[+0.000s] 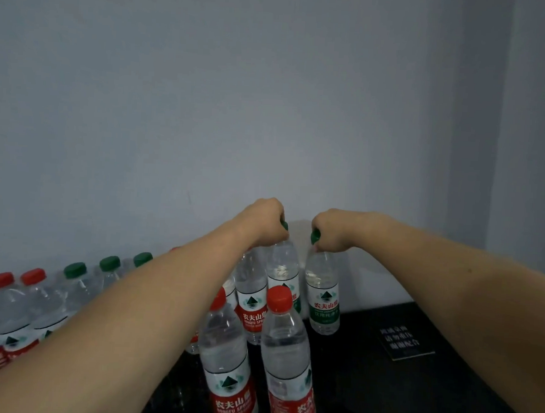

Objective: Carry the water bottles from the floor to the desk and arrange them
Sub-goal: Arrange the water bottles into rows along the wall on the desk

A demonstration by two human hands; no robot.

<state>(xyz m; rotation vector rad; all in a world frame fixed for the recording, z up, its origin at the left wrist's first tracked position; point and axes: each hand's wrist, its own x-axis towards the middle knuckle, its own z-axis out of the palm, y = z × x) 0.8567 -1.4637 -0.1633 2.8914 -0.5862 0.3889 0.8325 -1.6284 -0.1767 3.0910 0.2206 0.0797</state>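
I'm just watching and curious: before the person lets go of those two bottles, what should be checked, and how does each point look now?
1. Left hand grips the neck of a green-capped bottle: ok.
2. Right hand grips the other green-capped bottle: ok.
3. Both bottles upright: ok.
4. Right bottle's base resting on the dark desk: cannot tell.
5. Left bottle's base: hidden behind the red-capped bottles, cannot tell.
6. Bare desk beside the right bottle, short of the small sign: ok.

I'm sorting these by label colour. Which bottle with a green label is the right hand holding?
The right hand grips the green-capped bottle farthest right on the dark desk, its green label fully visible; the left hand's bottle stands partly hidden behind a red-capped one.
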